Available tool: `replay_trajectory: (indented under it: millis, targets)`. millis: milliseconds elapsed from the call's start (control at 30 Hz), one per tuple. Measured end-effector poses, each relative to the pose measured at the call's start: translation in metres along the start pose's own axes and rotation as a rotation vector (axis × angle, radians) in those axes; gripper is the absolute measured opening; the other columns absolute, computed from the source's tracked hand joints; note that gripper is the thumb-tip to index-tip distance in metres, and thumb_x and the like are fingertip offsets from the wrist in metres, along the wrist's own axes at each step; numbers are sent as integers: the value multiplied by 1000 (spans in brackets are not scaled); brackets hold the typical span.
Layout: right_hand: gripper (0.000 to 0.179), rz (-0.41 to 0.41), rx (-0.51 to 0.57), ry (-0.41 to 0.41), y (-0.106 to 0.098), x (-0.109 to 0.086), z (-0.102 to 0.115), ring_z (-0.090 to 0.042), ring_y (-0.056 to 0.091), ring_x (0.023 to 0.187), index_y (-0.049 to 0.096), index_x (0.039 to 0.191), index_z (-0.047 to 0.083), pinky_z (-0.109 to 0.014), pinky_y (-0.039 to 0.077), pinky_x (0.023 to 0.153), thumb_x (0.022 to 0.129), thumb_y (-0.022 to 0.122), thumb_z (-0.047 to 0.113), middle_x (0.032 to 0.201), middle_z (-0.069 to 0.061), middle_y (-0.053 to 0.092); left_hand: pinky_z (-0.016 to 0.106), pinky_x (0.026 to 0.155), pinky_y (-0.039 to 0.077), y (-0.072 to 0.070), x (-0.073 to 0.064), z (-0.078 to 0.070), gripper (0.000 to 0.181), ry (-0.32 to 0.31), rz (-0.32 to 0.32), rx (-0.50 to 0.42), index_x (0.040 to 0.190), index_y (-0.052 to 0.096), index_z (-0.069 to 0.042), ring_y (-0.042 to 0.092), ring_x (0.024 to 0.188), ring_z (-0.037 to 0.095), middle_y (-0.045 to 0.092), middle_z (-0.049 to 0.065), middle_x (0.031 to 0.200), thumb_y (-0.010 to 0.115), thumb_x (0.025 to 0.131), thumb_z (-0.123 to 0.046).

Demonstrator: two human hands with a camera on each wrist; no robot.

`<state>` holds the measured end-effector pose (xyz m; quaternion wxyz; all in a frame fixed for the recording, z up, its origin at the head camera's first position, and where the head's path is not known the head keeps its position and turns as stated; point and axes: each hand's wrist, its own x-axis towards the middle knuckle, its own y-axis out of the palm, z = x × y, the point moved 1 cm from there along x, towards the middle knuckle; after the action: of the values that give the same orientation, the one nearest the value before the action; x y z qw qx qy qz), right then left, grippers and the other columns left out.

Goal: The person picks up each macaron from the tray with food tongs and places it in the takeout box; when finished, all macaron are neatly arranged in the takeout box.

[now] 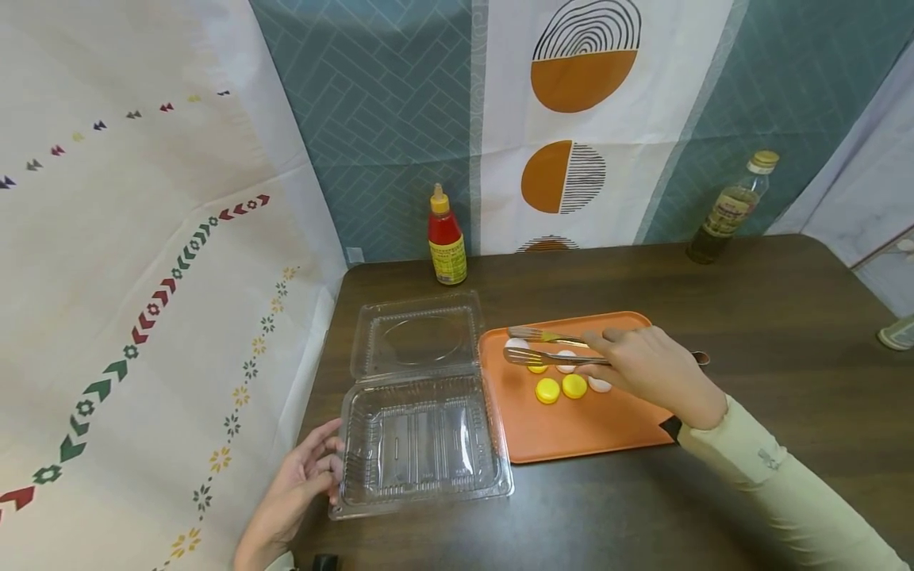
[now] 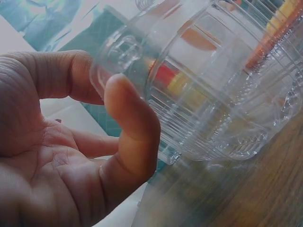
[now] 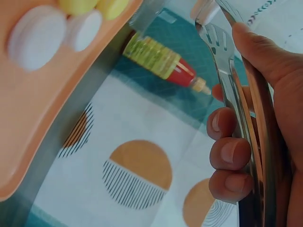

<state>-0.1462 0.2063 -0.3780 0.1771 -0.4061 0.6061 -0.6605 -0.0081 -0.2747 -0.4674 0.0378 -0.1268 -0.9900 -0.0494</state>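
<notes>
My left hand (image 1: pixel 296 480) pinches the left rim of an open clear plastic clamshell box (image 1: pixel 421 444), its thumb and fingers at the edge in the left wrist view. Its lid (image 1: pixel 417 337) lies folded back behind the base. Over an orange tray (image 1: pixel 571 432), my right hand (image 1: pixel 646 365) grips metal tongs (image 1: pixel 550 357) with slotted ends. In the right wrist view a whitish macaron (image 3: pixel 207 13) sits between the tong tips. Below them on the tray lie yellow macarons (image 1: pixel 547 390) and white macarons (image 1: pixel 599 385), some partly hidden by the tongs.
A red sauce bottle (image 1: pixel 447 246) with a yellow cap stands behind the lid. Toward the back right is a glass bottle (image 1: pixel 727 210) of dark liquid. Another container (image 1: pixel 896 333) shows at the right edge. Patterned cloth hangs behind and left of the brown table (image 1: pixel 585 515).
</notes>
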Motion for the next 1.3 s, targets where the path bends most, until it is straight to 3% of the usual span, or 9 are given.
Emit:
replay_trajectory:
  millis: [100, 300, 367, 433, 567, 733, 933, 1100, 1300]
  targets:
    - [64, -48, 15, -41, 1, 7, 6, -9, 24, 45, 57, 90, 10, -21, 19, 42, 99, 25, 64, 61, 6, 29, 23, 51, 52, 0, 0, 0, 74, -15, -6, 6, 145, 23, 21, 57, 72, 7, 44, 18, 110, 45, 74, 26]
    - [67, -77, 19, -83, 5, 22, 20, -7, 16, 44, 55, 90, 11, -21, 13, 44, 99, 22, 68, 61, 7, 25, 23, 51, 52, -2, -1, 1, 75, -1, 10, 1, 145, 23, 22, 57, 73, 7, 45, 20, 110, 45, 74, 26]
    - [64, -71, 21, -92, 7, 26, 25, -7, 16, 44, 56, 91, 11, -21, 13, 43, 99, 27, 67, 61, 7, 26, 23, 52, 52, -2, 0, 1, 74, 3, 17, -5, 146, 25, 19, 57, 73, 7, 45, 19, 111, 45, 75, 26]
    - [54, -64, 23, -114, 9, 31, 30, -6, 17, 43, 56, 92, 10, -20, 14, 42, 100, 42, 62, 61, 7, 26, 23, 52, 52, -2, 0, 1, 74, 10, 23, -14, 147, 29, 15, 57, 73, 7, 45, 17, 111, 44, 75, 26]
    - [43, -70, 36, -167, 12, 42, 41, -5, 18, 43, 55, 90, 10, -18, 14, 41, 91, 72, 49, 62, 7, 28, 22, 53, 53, -3, -1, 2, 75, 20, 35, -36, 149, 35, 7, 57, 74, 6, 45, 15, 113, 44, 77, 26]
    - [38, -86, 43, -216, 18, 56, 56, -5, 20, 43, 58, 93, 9, -18, 16, 40, 88, 77, 42, 61, 6, 31, 22, 53, 53, -3, -1, 3, 74, 28, 42, -38, 148, 35, 7, 58, 75, 6, 45, 16, 113, 44, 77, 26]
    - [37, -34, 48, -255, 25, 75, 80, -6, 22, 44, 68, 101, 8, -19, 15, 41, 91, 74, 43, 59, 6, 32, 22, 53, 52, -4, 0, 4, 73, 25, 39, -33, 148, 33, 9, 57, 74, 6, 45, 15, 112, 44, 78, 26]
    - [39, 35, 43, -267, 35, 88, 97, -8, 27, 43, 65, 96, 10, -20, 15, 41, 90, 74, 47, 57, 6, 32, 22, 52, 51, -4, 1, 5, 73, 20, 19, -27, 148, 33, 10, 57, 74, 6, 46, 13, 111, 43, 77, 26]
    - [40, 134, 59, -263, 50, 102, 114, -9, 30, 43, 70, 104, 10, -22, 17, 40, 91, 72, 48, 55, 7, 33, 20, 51, 50, -4, 3, 6, 71, 17, -7, -40, 146, 36, 9, 57, 73, 6, 46, 12, 109, 43, 77, 25]
